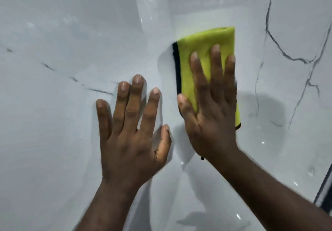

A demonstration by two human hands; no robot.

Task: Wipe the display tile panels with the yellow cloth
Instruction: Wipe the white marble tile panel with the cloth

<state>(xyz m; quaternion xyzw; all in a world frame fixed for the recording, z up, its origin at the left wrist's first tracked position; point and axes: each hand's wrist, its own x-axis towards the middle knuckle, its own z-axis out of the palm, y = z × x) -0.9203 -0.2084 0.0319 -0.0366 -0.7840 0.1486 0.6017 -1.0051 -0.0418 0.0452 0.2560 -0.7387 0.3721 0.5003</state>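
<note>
The right grip (pixel 210 115), a bare hand, lies flat with fingers straight and slightly spread, pressing the folded cloth (pixel 199 49) against the glossy white panel (pixel 53 123). No finger curls round the cloth, whose black edge (pixel 177 69) faces left. The left grip (pixel 131 137) is likewise flat and open, fingers splayed on the bare panel just beside the cloth, holding nothing, while dark veins (pixel 269 33) cross the panel to the cloth's right.

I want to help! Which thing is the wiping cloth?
On the glossy white tile panel with dark veins, find the right hand. The cloth is pressed flat under it. Only it is bright yellow with a black edge.
</note>
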